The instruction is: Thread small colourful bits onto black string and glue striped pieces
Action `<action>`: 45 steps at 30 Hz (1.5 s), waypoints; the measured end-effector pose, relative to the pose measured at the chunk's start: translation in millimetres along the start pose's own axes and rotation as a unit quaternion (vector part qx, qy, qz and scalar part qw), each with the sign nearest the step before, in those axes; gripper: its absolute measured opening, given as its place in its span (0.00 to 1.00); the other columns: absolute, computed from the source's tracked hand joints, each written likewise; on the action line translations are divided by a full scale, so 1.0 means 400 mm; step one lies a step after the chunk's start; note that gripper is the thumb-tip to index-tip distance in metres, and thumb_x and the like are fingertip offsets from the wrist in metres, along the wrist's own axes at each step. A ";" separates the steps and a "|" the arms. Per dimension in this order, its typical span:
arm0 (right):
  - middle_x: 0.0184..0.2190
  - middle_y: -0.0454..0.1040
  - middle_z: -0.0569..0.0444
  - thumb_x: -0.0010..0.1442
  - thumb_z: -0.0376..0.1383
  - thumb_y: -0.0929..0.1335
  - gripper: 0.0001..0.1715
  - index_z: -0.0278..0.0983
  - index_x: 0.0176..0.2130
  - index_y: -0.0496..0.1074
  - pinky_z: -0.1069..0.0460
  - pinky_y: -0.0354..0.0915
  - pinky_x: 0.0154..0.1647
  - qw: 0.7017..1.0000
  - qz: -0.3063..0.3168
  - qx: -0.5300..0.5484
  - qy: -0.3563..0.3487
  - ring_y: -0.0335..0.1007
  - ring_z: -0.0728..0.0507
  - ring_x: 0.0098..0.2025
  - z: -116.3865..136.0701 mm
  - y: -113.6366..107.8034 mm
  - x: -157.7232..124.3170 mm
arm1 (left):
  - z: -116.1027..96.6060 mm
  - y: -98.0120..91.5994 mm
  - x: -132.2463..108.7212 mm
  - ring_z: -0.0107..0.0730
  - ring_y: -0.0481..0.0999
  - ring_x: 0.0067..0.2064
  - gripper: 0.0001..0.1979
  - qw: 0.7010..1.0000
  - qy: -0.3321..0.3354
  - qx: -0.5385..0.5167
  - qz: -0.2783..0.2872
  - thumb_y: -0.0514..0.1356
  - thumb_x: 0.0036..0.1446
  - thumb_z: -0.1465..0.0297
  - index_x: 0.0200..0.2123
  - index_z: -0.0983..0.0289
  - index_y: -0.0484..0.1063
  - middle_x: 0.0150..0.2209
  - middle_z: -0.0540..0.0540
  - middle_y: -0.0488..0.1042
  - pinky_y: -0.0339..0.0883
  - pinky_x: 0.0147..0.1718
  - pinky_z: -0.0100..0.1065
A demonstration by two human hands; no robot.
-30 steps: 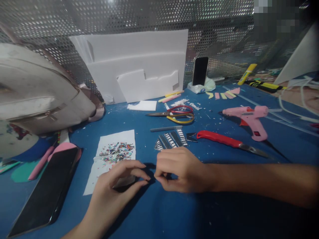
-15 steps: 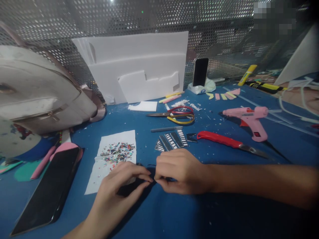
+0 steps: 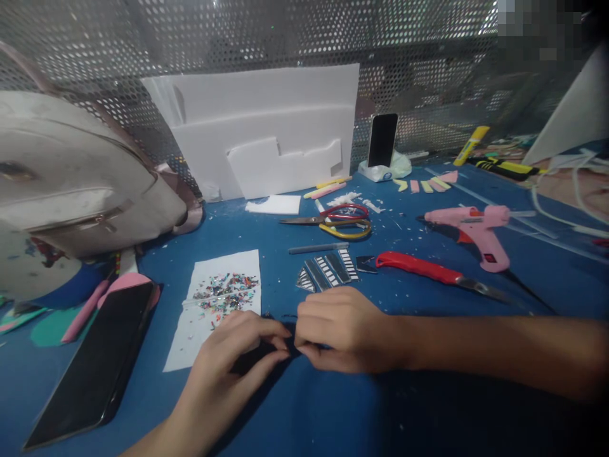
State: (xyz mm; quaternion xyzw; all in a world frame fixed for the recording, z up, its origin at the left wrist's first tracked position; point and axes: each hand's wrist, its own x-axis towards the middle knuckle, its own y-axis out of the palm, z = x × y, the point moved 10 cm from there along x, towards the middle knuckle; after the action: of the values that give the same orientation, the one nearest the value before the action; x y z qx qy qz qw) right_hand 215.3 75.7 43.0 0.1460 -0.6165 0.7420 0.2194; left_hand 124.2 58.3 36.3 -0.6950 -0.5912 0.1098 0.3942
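Observation:
My left hand (image 3: pixel 233 362) and my right hand (image 3: pixel 340 327) meet fingertip to fingertip low on the blue table (image 3: pixel 333 412). Both are pinched closed on a small dark piece (image 3: pixel 250 363) that lies under the left fingers; I cannot make out what it is. Just left of them lies a white paper sheet (image 3: pixel 214 308) with a heap of coloured glitter bits (image 3: pixel 223 289). Behind the right hand lie several dark striped strips (image 3: pixel 328 270).
A black phone (image 3: pixel 90 365) lies at the near left beside pink foam pieces. A white bag (image 3: pixel 80 184) fills the far left. Scissors (image 3: pixel 333 220), a red utility knife (image 3: pixel 438 271), a pink glue gun (image 3: pixel 471 228), white foam boards (image 3: pixel 266 127) and a propped phone (image 3: pixel 382 139) stand farther back.
My left hand's fingers have closed down from an open arch onto the dark piece and met the right fingertips. The right hand has barely moved.

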 end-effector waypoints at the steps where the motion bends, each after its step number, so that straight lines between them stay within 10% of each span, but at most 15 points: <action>1: 0.28 0.66 0.58 0.63 0.32 0.62 0.08 0.37 0.32 0.67 0.53 0.54 0.30 1.000 0.000 -0.001 -0.001 0.57 0.49 0.30 0.000 0.000 0.001 | -0.001 0.000 0.001 0.30 0.74 0.35 0.06 1.000 0.001 0.000 0.000 0.61 0.59 0.75 0.39 0.59 0.71 0.32 0.47 0.76 0.65 0.37 0.32; 45: 0.30 0.69 0.57 0.63 0.32 0.62 0.04 0.38 0.37 0.67 0.52 0.54 0.30 0.998 0.002 0.065 -0.017 0.60 0.49 0.31 0.011 0.002 -0.003 | -0.086 0.029 -0.016 0.29 0.69 0.28 0.06 0.994 0.108 -0.005 0.009 0.55 0.65 0.71 0.32 0.60 0.66 0.26 0.48 0.72 0.63 0.30 0.32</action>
State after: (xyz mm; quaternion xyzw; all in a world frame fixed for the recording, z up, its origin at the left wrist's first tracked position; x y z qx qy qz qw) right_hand 215.6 71.1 42.7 0.1714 -0.5713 0.7780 0.1973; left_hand 152.0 38.1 49.3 -0.7097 -0.5396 0.0349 0.4516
